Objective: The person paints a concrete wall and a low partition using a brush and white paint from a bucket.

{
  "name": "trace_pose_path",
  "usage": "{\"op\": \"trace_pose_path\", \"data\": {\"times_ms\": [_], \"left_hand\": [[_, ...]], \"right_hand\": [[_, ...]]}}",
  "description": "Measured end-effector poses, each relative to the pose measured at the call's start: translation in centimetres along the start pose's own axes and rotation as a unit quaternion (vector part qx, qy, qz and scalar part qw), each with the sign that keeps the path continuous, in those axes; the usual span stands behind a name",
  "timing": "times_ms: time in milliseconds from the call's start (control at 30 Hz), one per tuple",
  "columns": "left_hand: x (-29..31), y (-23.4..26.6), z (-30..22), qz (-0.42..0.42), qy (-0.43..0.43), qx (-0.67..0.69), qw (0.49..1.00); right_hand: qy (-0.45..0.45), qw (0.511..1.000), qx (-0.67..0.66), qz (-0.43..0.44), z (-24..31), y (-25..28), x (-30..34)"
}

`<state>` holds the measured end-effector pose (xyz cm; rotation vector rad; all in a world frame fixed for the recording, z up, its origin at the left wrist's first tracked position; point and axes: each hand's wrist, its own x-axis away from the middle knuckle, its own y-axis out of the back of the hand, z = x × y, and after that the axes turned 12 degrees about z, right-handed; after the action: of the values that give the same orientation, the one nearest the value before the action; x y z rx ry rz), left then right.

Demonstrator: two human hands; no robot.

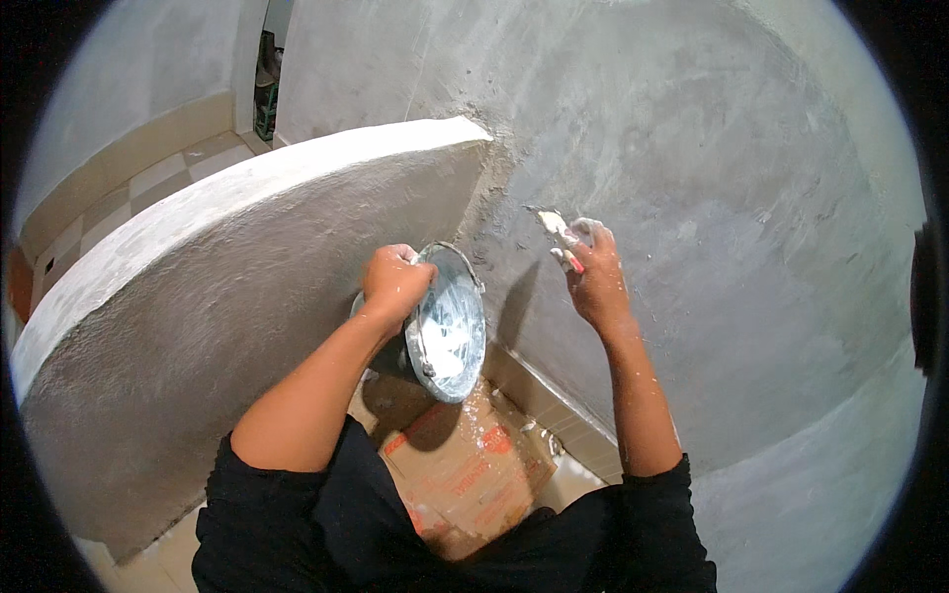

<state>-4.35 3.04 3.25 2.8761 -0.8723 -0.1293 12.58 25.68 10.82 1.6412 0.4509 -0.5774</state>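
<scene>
My left hand (393,285) is closed on the rim of a dark bucket (420,341), which tilts so that its mouth faces me. White paint (450,341) coats the inside of the bucket, and a wire handle hangs around its rim. In my right hand (595,280) is a paintbrush (557,227) with a red mark on its handle and white paint over its head. The brush tip is at the grey plastered wall (692,198), right of the corner; whether it touches cannot be made out. White paint smears the fingers of both hands.
A low curved partition (297,227) with a white-painted top (257,178) meets the wall on the left. Paint-spattered cardboard (474,479) covers the floor below, beside a tiled skirting (554,395). Beyond the partition lie floor tiles (158,183) and a narrow opening (267,84).
</scene>
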Motion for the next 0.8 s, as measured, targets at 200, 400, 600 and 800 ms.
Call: {"op": "trace_pose_path", "data": {"times_ms": [200, 400, 600, 800], "left_hand": [[-0.5, -0.3, 1.0, 0.001, 0.002, -0.018, 1.000], [-0.7, -0.2, 1.0, 0.015, 0.004, -0.023, 1.000], [-0.1, -0.5, 0.8, 0.027, -0.001, -0.021, 0.999], [-0.2, -0.9, -0.1, 0.036, 0.010, -0.022, 0.999]], "right_hand": [[0.021, 0.989, 0.108, -0.096, -0.1, -3.4, -1.7], [-0.060, 0.991, 0.027, 0.118, -2.2, -12.7, 2.1], [-0.149, 0.986, -0.042, -0.061, -3.7, -3.1, -2.1], [-0.042, 0.980, 0.186, -0.060, -5.8, -3.7, -0.5]]}}
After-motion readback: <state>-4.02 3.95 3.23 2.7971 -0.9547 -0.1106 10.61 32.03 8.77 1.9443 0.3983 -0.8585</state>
